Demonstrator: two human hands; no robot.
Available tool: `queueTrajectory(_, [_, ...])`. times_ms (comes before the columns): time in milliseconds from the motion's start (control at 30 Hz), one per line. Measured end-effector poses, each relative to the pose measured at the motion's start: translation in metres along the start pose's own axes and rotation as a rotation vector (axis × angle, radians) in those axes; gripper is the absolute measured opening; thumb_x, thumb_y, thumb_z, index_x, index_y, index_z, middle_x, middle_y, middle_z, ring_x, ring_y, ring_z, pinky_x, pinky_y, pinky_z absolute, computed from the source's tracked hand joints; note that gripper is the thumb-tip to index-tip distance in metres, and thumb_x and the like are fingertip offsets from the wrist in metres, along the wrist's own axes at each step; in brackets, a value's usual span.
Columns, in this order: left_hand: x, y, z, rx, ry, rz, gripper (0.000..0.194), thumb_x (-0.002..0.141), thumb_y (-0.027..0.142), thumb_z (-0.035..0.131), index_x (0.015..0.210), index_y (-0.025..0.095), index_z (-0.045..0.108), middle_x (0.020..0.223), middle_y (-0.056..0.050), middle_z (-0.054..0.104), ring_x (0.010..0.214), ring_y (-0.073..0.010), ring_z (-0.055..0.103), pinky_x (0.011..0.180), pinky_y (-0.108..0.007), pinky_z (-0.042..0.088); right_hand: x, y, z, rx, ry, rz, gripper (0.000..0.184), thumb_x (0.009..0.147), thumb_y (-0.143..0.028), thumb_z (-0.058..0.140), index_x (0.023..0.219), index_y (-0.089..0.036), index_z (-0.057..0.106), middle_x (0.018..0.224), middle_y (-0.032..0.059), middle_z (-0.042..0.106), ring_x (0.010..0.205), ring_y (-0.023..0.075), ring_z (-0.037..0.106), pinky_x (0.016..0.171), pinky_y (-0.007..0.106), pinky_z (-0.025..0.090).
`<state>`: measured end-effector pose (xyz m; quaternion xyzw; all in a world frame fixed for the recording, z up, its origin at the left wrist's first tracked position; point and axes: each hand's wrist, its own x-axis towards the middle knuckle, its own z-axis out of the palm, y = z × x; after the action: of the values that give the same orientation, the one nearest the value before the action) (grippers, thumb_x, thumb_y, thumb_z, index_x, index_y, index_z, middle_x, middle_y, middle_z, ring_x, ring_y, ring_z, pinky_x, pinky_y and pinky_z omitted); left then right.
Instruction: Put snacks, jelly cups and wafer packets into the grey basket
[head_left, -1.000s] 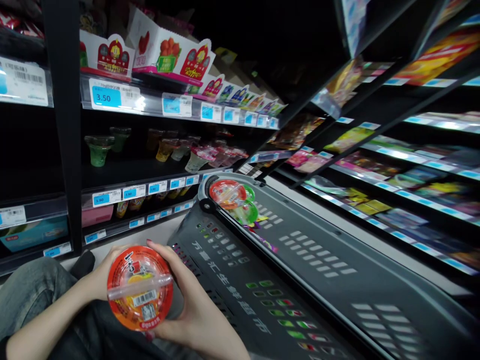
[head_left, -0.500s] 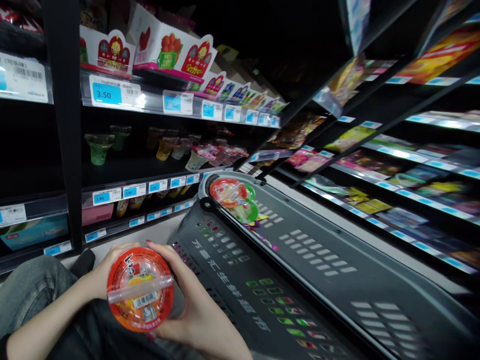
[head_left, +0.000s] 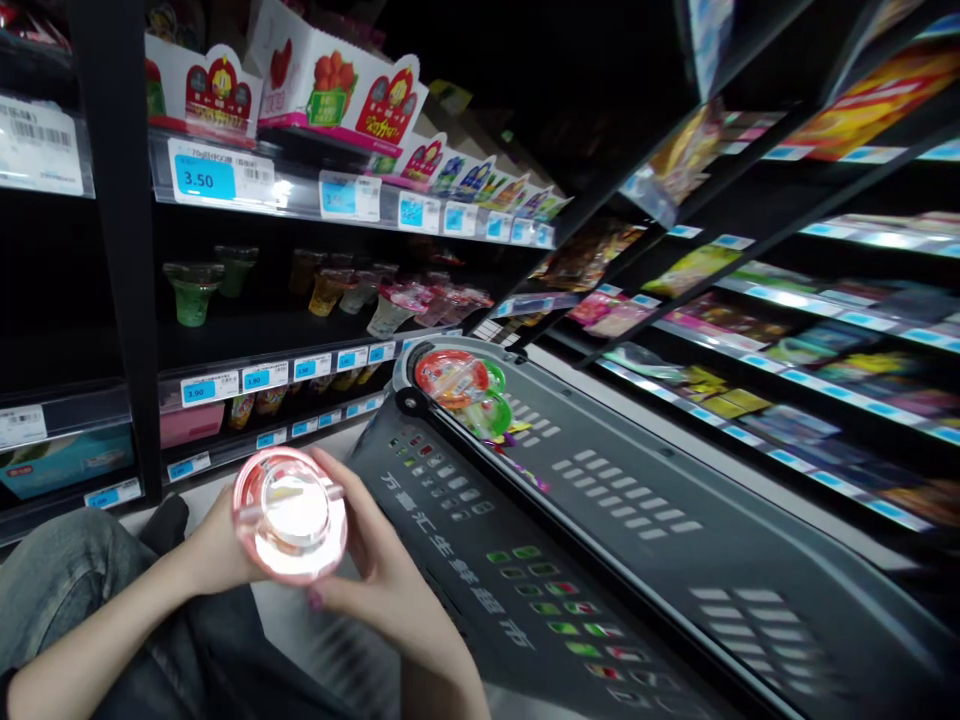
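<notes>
Between my two hands is a jelly cup (head_left: pixel 255 478) with a red-rimmed lid and a clear spoon or straw lying across it. Strong glare whitens most of the lid. My left hand (head_left: pixel 221 550) is closed around the cup's left and lower side, its fingers mostly hidden behind. On the other side my right hand (head_left: pixel 375 560) curves round the cup, thumb below and fingers at the upper right edge. To the right stands a grey shopping basket (head_left: pixel 442 560), holding a red-lidded cup (head_left: pixel 450 378), green-lidded cups (head_left: pixel 491 415) and small colourful packets.
At left, a dark shelf carries several small jelly cups (head_left: pixel 193 290) behind blue-and-white price labels (head_left: pixel 210 388). Above are printed candy boxes (head_left: pixel 330 85). Shelves of packets (head_left: pixel 735 400) line the right side. My bent knee in jeans (head_left: pixel 60 570) is at lower left.
Both hands have raised the jelly cup slightly and tilted it, so glare now covers its lid. The view has shifted a little; the basket's contents look the same.
</notes>
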<state>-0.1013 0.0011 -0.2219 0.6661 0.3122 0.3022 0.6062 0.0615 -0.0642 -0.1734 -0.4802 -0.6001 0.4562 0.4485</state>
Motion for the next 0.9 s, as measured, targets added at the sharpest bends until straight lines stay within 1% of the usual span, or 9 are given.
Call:
queueTrajectory(67, [0.004,0.001,0.006,-0.092,-0.073,-0.07,0.037,0.062,0.032,0.071,0.09,0.015,0.057,0.064,-0.001,0.06,0.053,-0.0168,0.059,0.047,-0.029,0.052,0.006,0.011,-0.001,0.144,0.06,0.007,0.084,0.064,-0.052,0.07,0.133,-0.023,0.031,0.138,0.0103,0.038,0.125,0.0245,0.039,0.102,0.036,0.034])
queueTrajectory(133, [0.006,0.0,0.008,-0.23,-0.155,-0.115,0.045,0.067,0.034,0.068,0.103,0.015,0.049,0.063,0.002,0.058,0.045,-0.0127,0.055,0.038,-0.023,0.046,0.013,0.023,-0.001,0.23,0.097,0.025,0.075,0.068,-0.058,0.063,0.127,-0.021,0.037,0.132,0.0115,0.045,0.119,0.0256,0.045,0.099,0.037,0.038])
queueTrajectory(233, [0.007,-0.004,0.008,-0.362,-0.228,-0.17,0.047,0.076,0.043,0.058,0.113,0.018,0.042,0.07,0.0,0.059,0.043,-0.0098,0.054,0.036,-0.02,0.044,0.021,0.039,0.0,0.316,0.124,0.094,0.063,0.074,-0.062,0.051,0.119,-0.018,0.044,0.122,0.0133,0.053,0.111,0.0265,0.052,0.092,0.039,0.042])
queueTrajectory(333, [0.008,-0.006,0.006,-0.391,-0.227,-0.213,0.044,0.08,0.047,0.05,0.113,0.019,0.042,0.072,0.0,0.06,0.041,-0.0082,0.053,0.035,-0.019,0.043,0.025,0.048,0.002,0.378,0.146,0.149,0.055,0.078,-0.059,0.046,0.114,-0.018,0.047,0.12,0.0132,0.054,0.108,0.0254,0.053,0.088,0.039,0.044])
queueTrajectory(467, [0.009,-0.008,0.007,-0.302,-0.198,-0.207,0.049,0.076,0.04,0.058,0.115,0.017,0.04,0.066,0.003,0.057,0.042,-0.0089,0.051,0.036,-0.019,0.041,0.023,0.043,0.002,0.391,0.152,0.093,0.059,0.074,-0.058,0.053,0.116,-0.018,0.044,0.121,0.0132,0.053,0.109,0.0252,0.052,0.092,0.038,0.041])
queueTrajectory(567, [0.008,-0.006,0.008,-0.132,-0.113,-0.119,0.05,0.069,0.026,0.065,0.114,0.017,0.045,0.072,0.001,0.061,0.054,-0.0129,0.056,0.044,-0.022,0.045,0.013,0.021,-0.001,0.223,0.105,0.028,0.08,0.06,-0.06,0.068,0.123,-0.021,0.038,0.125,0.0114,0.048,0.113,0.0259,0.049,0.096,0.038,0.039])
queueTrajectory(633, [0.006,-0.005,0.009,-0.039,-0.061,-0.003,0.048,0.064,0.018,0.067,0.11,0.018,0.051,0.088,-0.003,0.065,0.076,-0.019,0.062,0.062,-0.027,0.051,0.004,0.002,0.001,-0.04,0.095,0.025,0.09,0.053,-0.053,0.076,0.128,-0.022,0.036,0.13,0.0102,0.041,0.119,0.0259,0.042,0.101,0.037,0.034])
queueTrajectory(733, [0.003,-0.006,0.011,0.063,-0.068,0.142,0.05,0.062,0.013,0.067,0.11,0.02,0.053,0.104,-0.005,0.064,0.094,-0.0244,0.059,0.08,-0.032,0.049,-0.009,-0.023,0.012,-0.438,0.096,0.06,0.098,0.049,-0.037,0.081,0.133,-0.023,0.032,0.136,0.0099,0.027,0.125,0.0263,0.032,0.106,0.037,0.027])
queueTrajectory(900, [-0.004,-0.009,0.016,0.282,-0.104,0.234,0.045,0.072,0.017,0.059,0.116,0.022,0.05,0.114,-0.008,0.059,0.097,-0.0238,0.058,0.084,-0.034,0.048,-0.024,-0.045,0.019,-0.643,0.085,0.047,0.096,0.047,-0.016,0.07,0.134,-0.023,0.031,0.123,0.0081,0.037,0.113,0.0253,0.042,0.098,0.033,0.037])
